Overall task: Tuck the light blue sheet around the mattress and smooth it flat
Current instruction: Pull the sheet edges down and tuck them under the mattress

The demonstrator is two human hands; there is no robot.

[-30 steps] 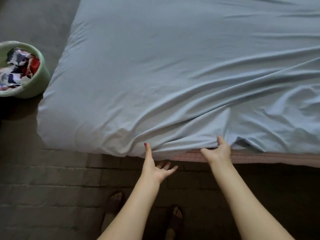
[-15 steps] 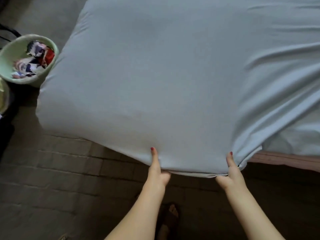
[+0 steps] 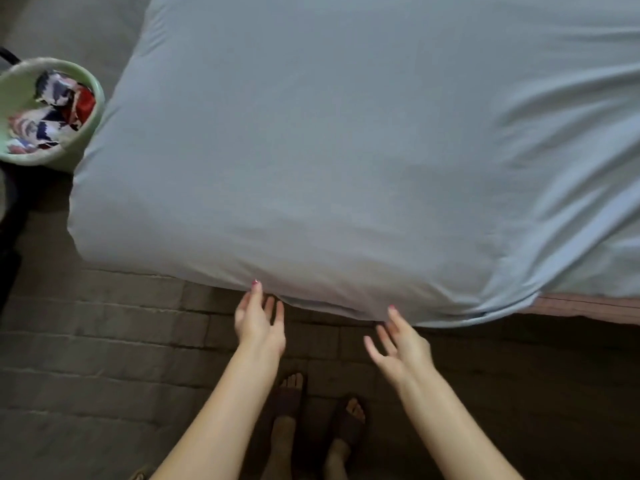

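Both hands reach to the near edge of the light blue sheet [image 3: 346,150], left hand [image 3: 258,320] and right hand [image 3: 401,344] with fingers spread; a green basket [image 3: 88,133] stands far left.

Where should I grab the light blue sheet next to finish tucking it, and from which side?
Probably the loose hem of the light blue sheet at the near right, taken from below: there it bunches in folds and stops short, leaving the pink mattress edge bare.

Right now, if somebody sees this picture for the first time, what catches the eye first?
The light blue sheet fills most of the view, smooth at the left and wrinkled at the right. Both open hands, left hand and right hand, reach its near edge. A green basket of coloured cloth stands at far left.
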